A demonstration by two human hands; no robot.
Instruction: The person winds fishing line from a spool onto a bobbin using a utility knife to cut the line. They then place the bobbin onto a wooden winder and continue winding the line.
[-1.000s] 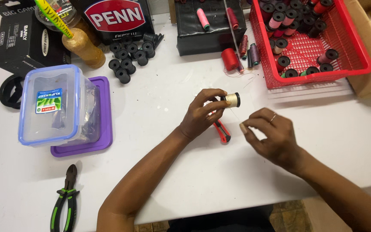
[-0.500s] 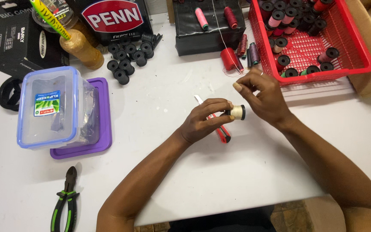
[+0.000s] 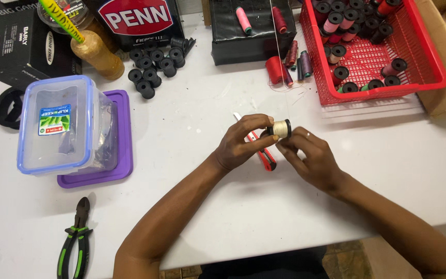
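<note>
My left hand grips a small black spool wound with cream thread above the white table. My right hand sits just to the right of it, fingertips touching the spool's lower side. Under both hands lies a red utility knife, partly hidden by my fingers.
A red basket of spools stands at back right. Loose thread spools lie beside a black box. Several empty black spools sit at back centre. A clear lidded container rests on a purple lid; green-handled pliers lie front left.
My right hand has dropped from above the spool back down to it and now touches it. My left hand with the spool has stayed nearly in place.
</note>
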